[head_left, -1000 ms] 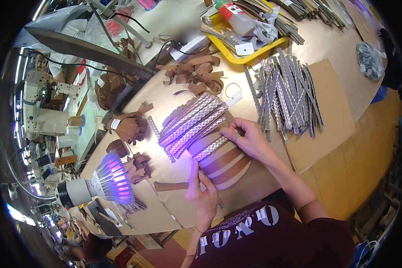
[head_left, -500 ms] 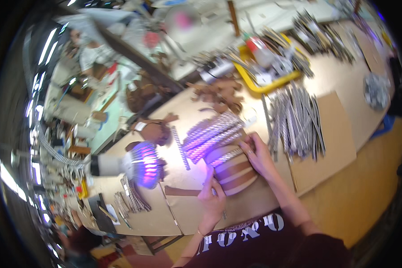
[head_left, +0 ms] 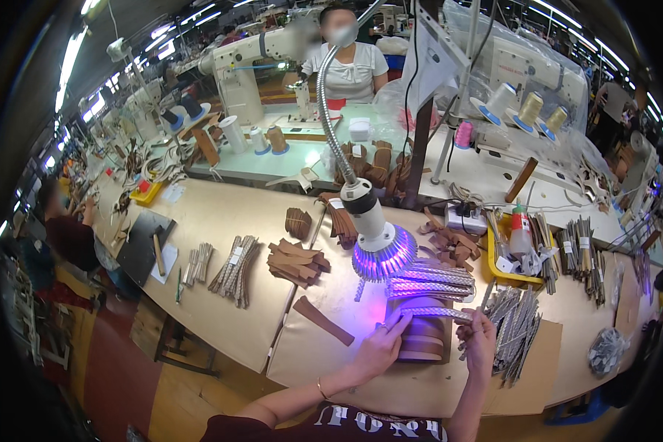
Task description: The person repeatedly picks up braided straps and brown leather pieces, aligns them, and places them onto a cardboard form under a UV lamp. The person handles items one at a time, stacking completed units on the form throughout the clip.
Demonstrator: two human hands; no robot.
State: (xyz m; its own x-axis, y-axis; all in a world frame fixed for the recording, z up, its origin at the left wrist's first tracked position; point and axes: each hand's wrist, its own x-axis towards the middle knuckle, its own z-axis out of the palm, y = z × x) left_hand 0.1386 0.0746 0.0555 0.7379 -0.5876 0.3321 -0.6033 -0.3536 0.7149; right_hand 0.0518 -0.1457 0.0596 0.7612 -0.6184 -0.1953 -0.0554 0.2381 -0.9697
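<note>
I looked down on the long cream-topped workbench (head_left: 221, 221), which ran from the far left toward me, with a grey gooseneck lamp with a violet-glowing head (head_left: 379, 247) bent low over its near end. Under that light sat a stack of curved brown leather pieces (head_left: 422, 345), and behind it lay a row of silvery braided straps (head_left: 429, 283) side by side. One silvery braided strap (head_left: 436, 313) lay across the top of the stack, stretched between my hands. My left hand (head_left: 379, 348) met its left end, the fingertips (head_left: 399, 323) closed together on that end, the palm resting just beside the stack. My right hand (head_left: 480, 340) took the right end, its fingers curled shut around it above a bundle of grey metal strips (head_left: 516, 324) on a sheet of brown cardboard (head_left: 538, 361). Farther left on the bench lay a loose flat brown leather strip (head_left: 324, 320) and a pile of brown leather offcuts (head_left: 296, 261).
</note>
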